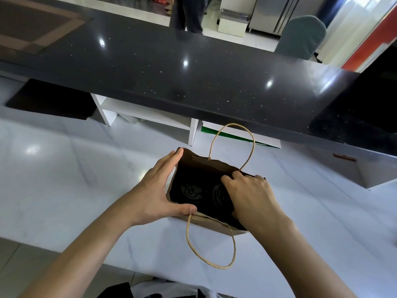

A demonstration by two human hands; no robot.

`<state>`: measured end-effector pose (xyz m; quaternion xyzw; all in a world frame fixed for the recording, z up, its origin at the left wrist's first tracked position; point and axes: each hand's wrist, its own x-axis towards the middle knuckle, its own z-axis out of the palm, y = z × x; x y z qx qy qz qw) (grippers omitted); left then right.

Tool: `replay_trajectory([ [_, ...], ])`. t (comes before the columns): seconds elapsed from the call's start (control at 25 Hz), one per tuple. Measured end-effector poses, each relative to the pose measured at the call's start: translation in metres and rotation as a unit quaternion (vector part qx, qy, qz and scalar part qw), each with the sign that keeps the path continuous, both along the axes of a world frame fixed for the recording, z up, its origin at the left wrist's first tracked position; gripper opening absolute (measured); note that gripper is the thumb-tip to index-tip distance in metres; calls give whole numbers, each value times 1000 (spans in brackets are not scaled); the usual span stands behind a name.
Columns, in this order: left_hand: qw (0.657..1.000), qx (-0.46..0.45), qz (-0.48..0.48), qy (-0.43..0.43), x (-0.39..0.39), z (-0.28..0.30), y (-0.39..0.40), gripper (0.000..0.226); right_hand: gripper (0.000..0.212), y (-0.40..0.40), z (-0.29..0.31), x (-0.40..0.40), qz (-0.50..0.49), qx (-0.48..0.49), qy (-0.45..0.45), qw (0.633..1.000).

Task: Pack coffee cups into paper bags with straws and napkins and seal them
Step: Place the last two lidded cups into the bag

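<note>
A brown paper bag (pixel 214 225) with twisted paper handles stands open on the white counter, seen from above. Inside its dark mouth two black cup lids show: one lid (pixel 190 191) on the left, the other lid (pixel 219 193) partly under my right hand. My left hand (pixel 158 190) grips the bag's left side, fingers on the far rim and thumb on the near rim. My right hand (pixel 249 195) rests over the right part of the opening, fingers curled on the far rim. No straws or napkins are visible.
The white counter (pixel 86 179) spreads left and right of the bag. A raised black stone bar top (pixel 193 78) runs across behind it, with white shelving (pixel 150 117) beneath. A person's legs (pixel 189 14) and a green chair (pixel 300 37) are beyond the bar.
</note>
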<state>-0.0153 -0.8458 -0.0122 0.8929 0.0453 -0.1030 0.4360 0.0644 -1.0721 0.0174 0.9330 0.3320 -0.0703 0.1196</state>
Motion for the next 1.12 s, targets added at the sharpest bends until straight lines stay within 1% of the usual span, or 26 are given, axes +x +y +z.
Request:
replay_trajectory([
  [0.2, 1000, 5, -3, -1, 1, 0, 1, 129, 49, -5, -2, 5, 31, 19, 5, 999],
  [0.36, 1000, -5, -4, -4, 1, -1, 2, 129, 51, -3, -7, 6, 72, 27, 39, 996],
  [0.48, 1000, -4, -7, -3, 2, -2, 2, 128, 51, -5, -10, 6, 42, 20, 42, 998],
  [0.64, 1000, -10, -11, -6, 2, -5, 3, 128, 46, -3, -11, 7, 16, 6, 52, 999],
  [0.92, 1000, -16, -16, -13, 4, -8, 4, 128, 32, 13, -13, 15, 26, -62, 58, 996],
  [1.0, 1000, -18, -19, -16, 3, -7, 5, 128, 34, 11, -12, 16, 28, -54, 65, 996],
  [1.12, 999, -24, -20, -17, 2, -7, 5, 128, 45, 2, -10, 14, 21, -6, 79, 997],
])
